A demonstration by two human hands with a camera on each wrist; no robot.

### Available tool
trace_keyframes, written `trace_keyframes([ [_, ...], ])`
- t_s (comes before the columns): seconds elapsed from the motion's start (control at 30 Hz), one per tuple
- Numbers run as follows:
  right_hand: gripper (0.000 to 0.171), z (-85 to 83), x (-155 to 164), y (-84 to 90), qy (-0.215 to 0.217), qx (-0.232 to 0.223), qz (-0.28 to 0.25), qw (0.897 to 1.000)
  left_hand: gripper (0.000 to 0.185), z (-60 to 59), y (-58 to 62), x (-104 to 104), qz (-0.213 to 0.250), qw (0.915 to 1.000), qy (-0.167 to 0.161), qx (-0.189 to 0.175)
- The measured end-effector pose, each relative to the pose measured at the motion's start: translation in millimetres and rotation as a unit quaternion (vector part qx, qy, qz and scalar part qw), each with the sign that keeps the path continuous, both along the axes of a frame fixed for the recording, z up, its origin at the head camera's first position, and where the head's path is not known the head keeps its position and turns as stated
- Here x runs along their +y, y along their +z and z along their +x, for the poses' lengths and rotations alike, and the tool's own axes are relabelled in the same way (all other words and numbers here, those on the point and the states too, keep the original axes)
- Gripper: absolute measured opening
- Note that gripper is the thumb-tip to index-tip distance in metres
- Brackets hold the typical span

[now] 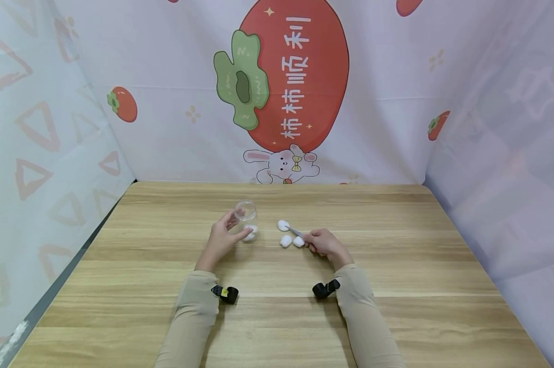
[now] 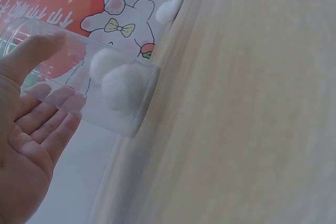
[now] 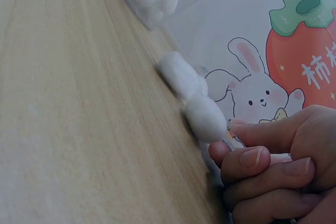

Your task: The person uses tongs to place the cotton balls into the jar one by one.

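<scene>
The clear jar [image 1: 246, 212] stands upright on the wooden worktop [image 1: 396, 286], a little left of the middle. It is see-through plastic or glass — round, with an open top. Two fluffy white cotton balls [image 2: 123, 85] sit at its bottom. The left hand [image 1: 222, 237] wraps round the jar with its thumb on one side and its fingers on the other, so the jar is held steady.

Just to the jar's 3 o'clock lie three more loose cotton balls [image 1: 283, 241] on the worktop, close together. One lies farther back and two lie nearer to the person. They look soft, puffy and round.

The right hand [image 1: 325, 245] is at the 3 o'clock side of those balls, fingers curled tight round thin metal tweezers [image 1: 296, 232]. The tweezers point toward 10 o'clock, and their tip reaches the far ball [image 1: 283, 225]. I cannot tell if the tip has pinched it yet.

So the loose balls lie between the two hands, and the right hand is the nearer one. The jar's mouth points up, to the left of the tweezers.

The worktop is smooth, pale wood with long stripes in it. Behind it hangs a cloth [image 1: 396, 102] with a big red fruit picture and a little white rabbit. Both arms wear tan sleeves [image 1: 364, 317], each with a small black camera at the wrist.
</scene>
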State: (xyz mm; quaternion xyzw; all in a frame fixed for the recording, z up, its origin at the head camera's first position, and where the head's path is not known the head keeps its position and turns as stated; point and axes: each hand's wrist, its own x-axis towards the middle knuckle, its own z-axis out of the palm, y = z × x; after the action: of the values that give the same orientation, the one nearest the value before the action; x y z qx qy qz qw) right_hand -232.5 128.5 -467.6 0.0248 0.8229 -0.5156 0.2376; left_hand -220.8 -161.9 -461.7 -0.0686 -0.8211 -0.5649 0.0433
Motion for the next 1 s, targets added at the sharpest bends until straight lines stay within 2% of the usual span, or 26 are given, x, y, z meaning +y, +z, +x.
trace_keyframes([
  [0.63,0.03,1.5,-0.6,5.6,-0.015,0.003,-0.001,1.0,0.062,0.3,0.7,-0.3,0.0,1.0,-0.004,0.006],
  [1.0,0.03,1.5,-0.6,8.9,-0.019,0.009,-0.006,1.0,0.067,1.0,1.6,0.1,0.001,1.0,-0.001,-0.003],
])
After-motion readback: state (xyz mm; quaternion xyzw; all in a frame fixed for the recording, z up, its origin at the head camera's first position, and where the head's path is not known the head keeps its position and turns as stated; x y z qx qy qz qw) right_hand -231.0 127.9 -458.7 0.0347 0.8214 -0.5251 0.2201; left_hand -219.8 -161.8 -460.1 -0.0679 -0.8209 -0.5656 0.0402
